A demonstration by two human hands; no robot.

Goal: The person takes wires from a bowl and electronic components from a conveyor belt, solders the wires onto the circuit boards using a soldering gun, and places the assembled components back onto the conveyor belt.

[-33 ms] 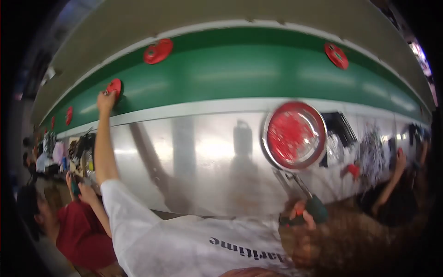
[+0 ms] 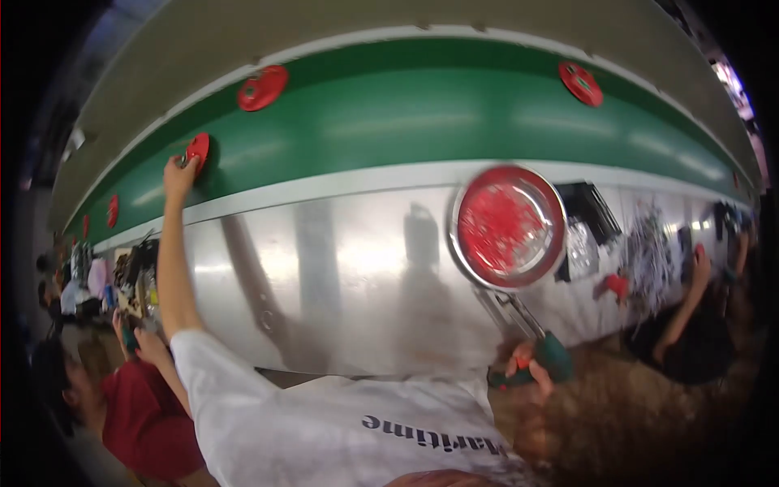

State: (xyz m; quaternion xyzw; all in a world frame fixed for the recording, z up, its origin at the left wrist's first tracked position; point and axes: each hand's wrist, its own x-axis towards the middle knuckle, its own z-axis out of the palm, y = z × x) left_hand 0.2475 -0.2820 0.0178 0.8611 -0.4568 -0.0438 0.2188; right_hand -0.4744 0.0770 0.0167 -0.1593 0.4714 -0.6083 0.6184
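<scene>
Left hand (image 2: 178,176) pinching red disc (image 2: 200,146), far left on green belt (image 2: 406,122), long axis roughly near-far. Right hand (image 2: 529,367), near right, gripping green tool (image 2: 555,357), well apart.

Silver counter (image 2: 365,268): black angular item (image 2: 599,207) lies near far edge, right of centre; clear plastic (image 2: 581,250) just beside it. Pale stringy bundle (image 2: 647,264) nearer right end. Toward left end, pink item (image 2: 98,277) sits amid clutter. Co-worker in dark red (image 2: 150,414) at near edge, left; another, in black (image 2: 698,345), right.
</scene>
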